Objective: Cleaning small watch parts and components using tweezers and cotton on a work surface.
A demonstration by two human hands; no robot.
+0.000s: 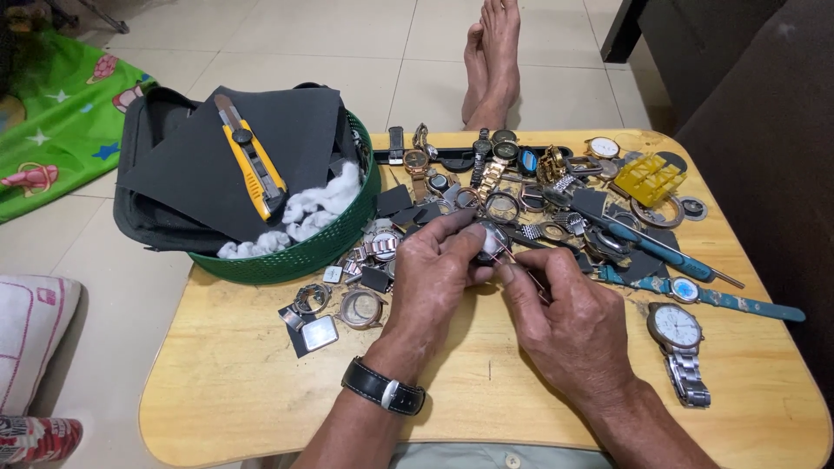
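Observation:
My left hand (439,271) grips a small round watch case (492,241) over the middle of the low wooden table (261,382). A black strap watch (383,387) is on that wrist. My right hand (565,317) pinches a thin metal tool (521,269) whose tip touches the watch case. Both hands meet just in front of a heap of watch parts (521,187).
A green basket (304,252) at the table's left holds dark sandpaper sheets, white cotton and a yellow utility knife (252,161). A silver wristwatch (678,343), a teal-strapped watch (695,293) and a blue-handled screwdriver (660,252) lie right. Loose cases (339,308) lie left. Bare feet (491,61) rest beyond the table.

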